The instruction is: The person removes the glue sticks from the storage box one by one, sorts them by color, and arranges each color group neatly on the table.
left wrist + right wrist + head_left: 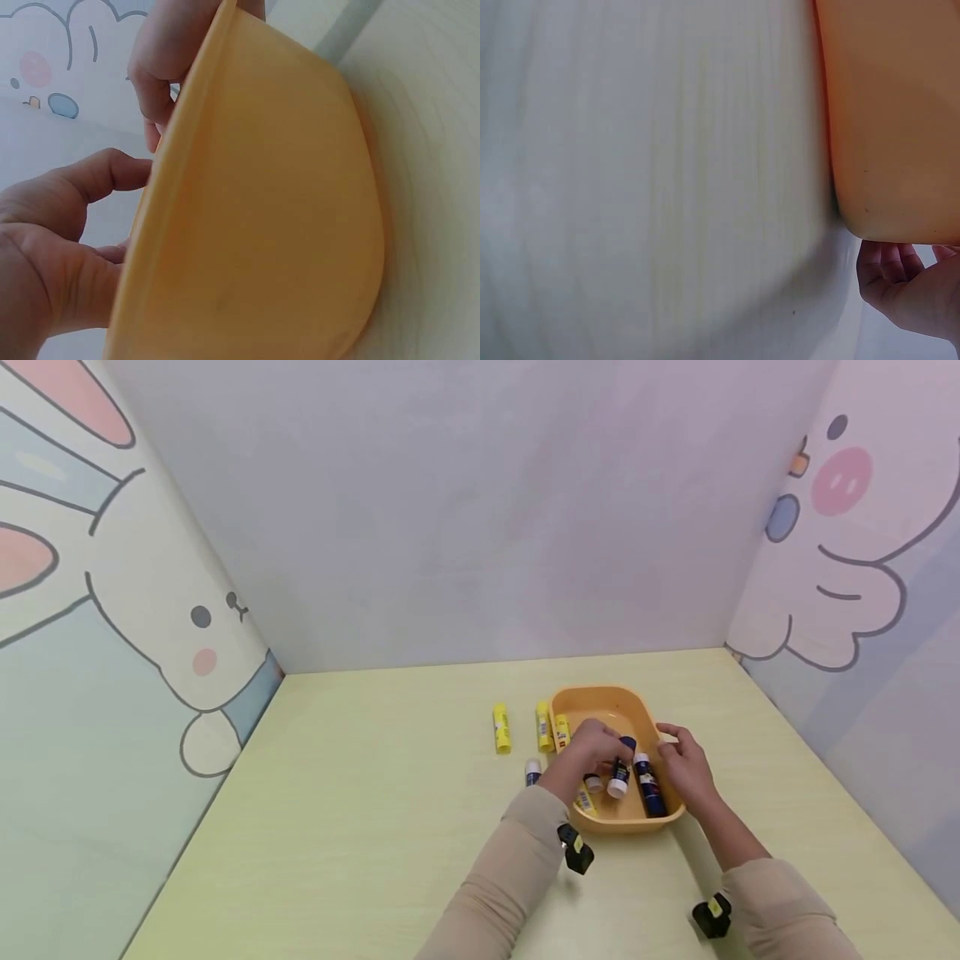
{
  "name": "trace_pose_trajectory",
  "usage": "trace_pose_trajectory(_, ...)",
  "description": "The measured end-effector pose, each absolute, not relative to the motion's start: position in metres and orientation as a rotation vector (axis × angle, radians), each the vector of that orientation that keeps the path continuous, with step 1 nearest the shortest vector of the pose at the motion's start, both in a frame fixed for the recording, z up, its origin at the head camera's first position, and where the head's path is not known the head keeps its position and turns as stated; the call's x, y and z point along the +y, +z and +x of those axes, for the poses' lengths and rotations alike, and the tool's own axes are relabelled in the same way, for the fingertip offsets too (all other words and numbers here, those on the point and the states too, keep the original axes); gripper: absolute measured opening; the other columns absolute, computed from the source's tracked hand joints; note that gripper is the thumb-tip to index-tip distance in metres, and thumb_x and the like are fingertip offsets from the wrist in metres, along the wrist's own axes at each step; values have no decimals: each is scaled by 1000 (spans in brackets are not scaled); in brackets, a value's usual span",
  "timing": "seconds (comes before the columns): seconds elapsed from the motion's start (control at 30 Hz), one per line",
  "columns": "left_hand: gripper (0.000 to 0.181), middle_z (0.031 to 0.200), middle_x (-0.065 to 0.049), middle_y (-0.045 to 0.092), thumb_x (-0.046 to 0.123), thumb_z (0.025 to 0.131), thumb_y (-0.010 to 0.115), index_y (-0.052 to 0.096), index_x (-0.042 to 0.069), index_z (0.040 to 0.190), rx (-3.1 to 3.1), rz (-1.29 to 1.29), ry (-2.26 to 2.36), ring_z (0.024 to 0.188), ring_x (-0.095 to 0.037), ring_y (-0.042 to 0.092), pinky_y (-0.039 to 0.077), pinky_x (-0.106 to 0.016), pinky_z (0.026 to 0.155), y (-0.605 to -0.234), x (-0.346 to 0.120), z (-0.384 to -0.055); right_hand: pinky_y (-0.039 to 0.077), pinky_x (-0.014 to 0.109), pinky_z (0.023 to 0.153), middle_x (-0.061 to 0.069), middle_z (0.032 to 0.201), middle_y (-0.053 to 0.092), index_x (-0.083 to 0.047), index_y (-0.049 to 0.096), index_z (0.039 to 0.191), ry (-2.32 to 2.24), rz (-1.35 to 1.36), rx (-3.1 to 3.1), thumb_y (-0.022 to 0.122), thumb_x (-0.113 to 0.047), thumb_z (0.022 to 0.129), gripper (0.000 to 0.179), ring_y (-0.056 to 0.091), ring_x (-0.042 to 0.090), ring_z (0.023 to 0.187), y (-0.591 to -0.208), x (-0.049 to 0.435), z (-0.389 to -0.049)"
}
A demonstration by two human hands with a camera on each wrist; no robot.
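Note:
In the head view, my left hand [591,745] reaches over the near left side of an orange plastic basket [600,695]. Its fingers pinch a dark blue glue stick [620,770], tilted with the white end down. My right hand [688,768] holds the basket's right rim. Another dark blue glue stick [649,787] lies along the right inner wall. A white-ended stick [593,782] is partly hidden under the left hand. Yellow glue sticks [585,800] lie at the basket's left side. In the left wrist view, the basket wall [270,195] hides what the left fingers [112,172] hold.
Left of the basket, two yellow glue sticks, one farther out [502,728] and one beside the rim [543,727], lie on the pale wooden table [360,793]. A white-capped blue stick [533,770] is close to the left forearm. Cartoon-printed walls [450,527] enclose the table.

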State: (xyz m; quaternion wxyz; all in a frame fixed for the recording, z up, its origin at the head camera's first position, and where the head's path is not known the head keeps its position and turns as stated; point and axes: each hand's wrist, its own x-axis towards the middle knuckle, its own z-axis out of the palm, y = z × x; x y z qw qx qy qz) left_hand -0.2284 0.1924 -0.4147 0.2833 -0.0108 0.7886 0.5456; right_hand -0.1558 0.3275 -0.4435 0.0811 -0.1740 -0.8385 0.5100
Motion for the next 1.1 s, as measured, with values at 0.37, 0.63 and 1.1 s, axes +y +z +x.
trace_pose_trajectory(0.37,30,83,-2,57,4,66,81,65,9,92,2138,31,1450,68,-19,58,52,-33,64,-409,177,-224,41,45,84,30,128,39,-1,29,141,1526,-536,-2499,29,-18,100,45,42,39,110,-446,330,-157)
trace_pose_trajectory(0.63,35,83,-5,57,4,69,80,61,10,98,2081,112,1470,67,-21,60,54,-36,66,-410,167,-220,38,52,91,31,129,38,0,29,141,1502,-536,-2499,29,-18,100,45,41,42,113,-446,330,-156)
trace_pose_trajectory(1.1,35,85,-4,56,3,70,79,59,10,98,2072,260,1523,66,-17,61,55,-33,59,-407,147,-210,39,49,88,30,127,41,0,30,141,1506,-506,-2492,30,-18,100,45,43,39,110,-447,333,-158)
